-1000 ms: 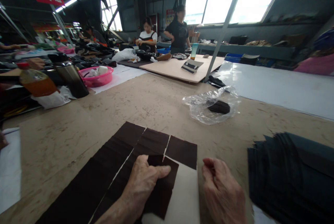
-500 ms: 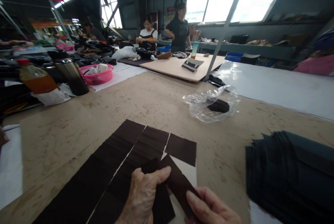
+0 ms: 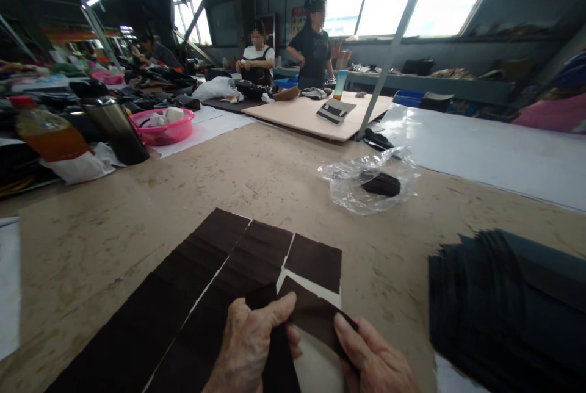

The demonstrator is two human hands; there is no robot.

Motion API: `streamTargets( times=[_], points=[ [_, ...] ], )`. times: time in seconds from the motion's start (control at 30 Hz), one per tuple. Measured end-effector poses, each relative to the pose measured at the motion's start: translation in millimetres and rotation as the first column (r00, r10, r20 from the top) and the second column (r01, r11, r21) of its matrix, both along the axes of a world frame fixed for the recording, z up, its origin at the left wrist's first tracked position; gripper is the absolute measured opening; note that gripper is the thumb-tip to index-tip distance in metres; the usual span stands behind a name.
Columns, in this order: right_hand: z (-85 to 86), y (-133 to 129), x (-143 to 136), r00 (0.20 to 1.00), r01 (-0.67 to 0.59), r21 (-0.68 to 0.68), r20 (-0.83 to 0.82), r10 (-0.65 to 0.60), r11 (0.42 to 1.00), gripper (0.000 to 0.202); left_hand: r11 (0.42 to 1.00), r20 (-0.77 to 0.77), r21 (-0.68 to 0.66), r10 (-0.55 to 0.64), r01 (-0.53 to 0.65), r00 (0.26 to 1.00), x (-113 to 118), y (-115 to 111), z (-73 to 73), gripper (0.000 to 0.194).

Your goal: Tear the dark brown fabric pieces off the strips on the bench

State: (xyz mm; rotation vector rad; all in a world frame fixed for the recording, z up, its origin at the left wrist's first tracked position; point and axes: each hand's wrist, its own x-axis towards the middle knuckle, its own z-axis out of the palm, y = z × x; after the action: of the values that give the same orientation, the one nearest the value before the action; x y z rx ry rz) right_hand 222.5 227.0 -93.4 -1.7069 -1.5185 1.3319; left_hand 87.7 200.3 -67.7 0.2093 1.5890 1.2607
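My left hand (image 3: pixel 249 341) is closed on a dark brown fabric piece (image 3: pixel 315 310), its thumb pressed on the near left corner. My right hand (image 3: pixel 375 350) pinches the other end of this piece between thumb and fingers. Another dark piece (image 3: pixel 279 359) hangs beneath my left hand; whether the hand also grips it, I cannot tell. Under and beside my hands, dark brown pieces (image 3: pixel 201 265) lie in overlapping rows, with thin pale gaps between rows. One separate dark piece (image 3: pixel 317 260) lies flat at the far right end, on a pale sheet (image 3: pixel 315 287).
A fanned stack of dark blue-black pieces (image 3: pixel 499 295) lies at the right. Farther back is a clear plastic bag (image 3: pixel 339 188) with a dark bundle. A pink basin (image 3: pixel 169 127), a flask (image 3: pixel 114 127) and a bottle (image 3: pixel 50 130) stand left. Two people (image 3: pixel 315 45) are behind the table.
My right hand has moved slightly up, turning the brown piece from a steep slant to a flatter one. More pale surface shows below it. The view has shifted a little.
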Motion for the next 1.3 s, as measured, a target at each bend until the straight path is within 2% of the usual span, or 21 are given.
streamTargets(
  times=[0.17,0.27,0.4,0.57,0.67,0.8,0.97,1.3],
  points=[
    [-11.2,14.5,-2.8,0.988,0.05,0.126,0.141,-0.068,0.991,0.032,0.995,-0.06,0.078,-0.065,0.07,0.996,-8.0,8.6,-7.6,0.022],
    [-14.7,27.0,-6.2,0.975,0.029,0.198,0.211,-0.071,0.98,0.031,0.991,-0.109,0.087,-0.089,0.099,0.99,-15.1,14.0,-12.9,0.024],
    [-15.9,41.1,-9.9,0.945,-0.012,0.221,0.321,-0.061,0.975,0.031,0.985,-0.236,0.067,-0.137,0.156,0.962,-19.4,17.0,-14.6,0.024],
    [-14.6,48.4,-11.6,0.902,-0.053,0.207,0.43,-0.043,0.977,0.029,0.95,-0.45,0.002,-0.278,0.313,0.849,-18.0,16.9,-11.9,0.019],
    [-14.3,49.5,-12.0,0.885,-0.068,0.19,0.464,-0.028,0.979,0.029,0.925,-0.516,-0.04,-0.344,0.379,0.784,-17.4,19.5,-12.1,0.025],
    [-14.7,50.2,-12.1,0.87,-0.079,0.181,0.492,-0.021,0.98,0.03,0.886,-0.493,-0.087,-0.436,0.456,0.753,-15.8,28.7,-11.3,0.042],
    [-13.9,50.3,-12.6,0.855,-0.079,0.171,0.518,-0.021,0.982,0.029,0.839,-0.44,-0.114,-0.522,0.532,0.73,-12.2,35.5,-8.3,0.052],
    [-13.2,51.7,-13.5,0.839,-0.079,0.175,0.544,-0.029,0.981,0.028,0.817,-0.434,-0.113,-0.552,0.565,0.712,-14.1,36.1,-17.0,0.057]
  ],
)
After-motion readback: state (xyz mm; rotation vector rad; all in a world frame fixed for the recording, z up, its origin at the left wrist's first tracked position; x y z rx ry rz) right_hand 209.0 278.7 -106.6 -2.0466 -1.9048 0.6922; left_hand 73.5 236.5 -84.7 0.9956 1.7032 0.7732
